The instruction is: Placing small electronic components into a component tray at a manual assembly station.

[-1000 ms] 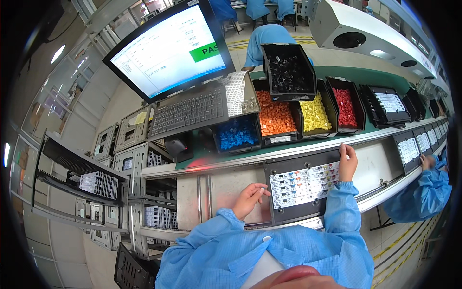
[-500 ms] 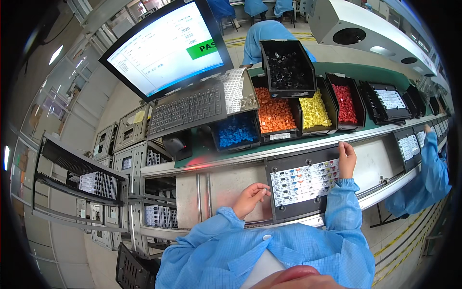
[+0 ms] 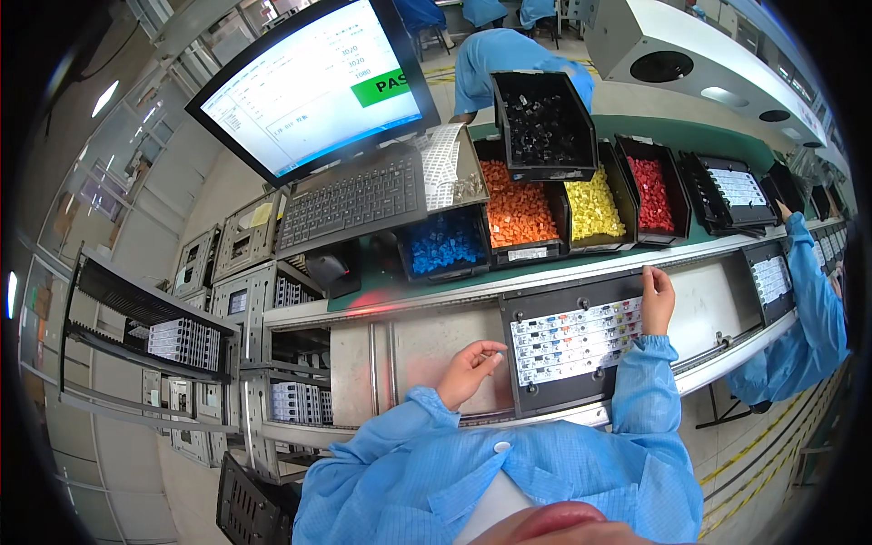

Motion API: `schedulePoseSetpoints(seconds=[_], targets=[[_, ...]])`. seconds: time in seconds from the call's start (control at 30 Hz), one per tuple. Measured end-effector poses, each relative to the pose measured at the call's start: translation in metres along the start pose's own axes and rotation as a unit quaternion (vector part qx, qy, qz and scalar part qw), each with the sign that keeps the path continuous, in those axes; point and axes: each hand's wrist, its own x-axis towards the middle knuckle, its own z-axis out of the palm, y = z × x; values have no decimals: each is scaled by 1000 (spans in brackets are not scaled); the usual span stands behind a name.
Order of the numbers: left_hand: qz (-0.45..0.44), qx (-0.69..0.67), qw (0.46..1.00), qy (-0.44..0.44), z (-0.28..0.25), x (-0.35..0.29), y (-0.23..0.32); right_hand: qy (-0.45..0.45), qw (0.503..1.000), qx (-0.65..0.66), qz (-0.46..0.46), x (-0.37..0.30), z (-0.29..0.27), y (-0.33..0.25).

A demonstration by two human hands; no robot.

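A flat black fixture tray [image 3: 566,398] lies on the rail line before me, carrying several white circuit strips [image 3: 581,338] with small coloured parts along them. My right hand [image 3: 658,304] grips the tray's right edge near its far corner, fingers together; its thumb is mostly hidden. Beside the tray's left edge is my left hand [image 3: 468,374], empty, thumb and forefinger apart, the fingertips close to the edge. Whether they touch it I cannot tell.
Beyond the rail stand bins of blue [image 3: 445,247], orange [image 3: 520,213], yellow [image 3: 595,207] and red parts [image 3: 654,195], with a black-parts bin [image 3: 543,127] raised above. A keyboard [image 3: 354,200] and monitor [image 3: 313,91] are at left. A co-worker's sleeve [image 3: 808,282] is at right.
My hands and the tray have hardly moved; the left fingers have shifted slightly. At right, the co-worker's arm has reached farther across the line. The person behind the bins has shifted.
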Motion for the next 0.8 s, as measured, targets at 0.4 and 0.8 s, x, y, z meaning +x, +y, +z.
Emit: schedulePoseSetpoints(seconds=[0.4,0.8], targets=[[92,-1,985,143,6,5,6,-69,997,39,14,-14,2,-14],[98,-8,982,161,-8,29,-46,-103,971,-126,-175,-56,24,4]])
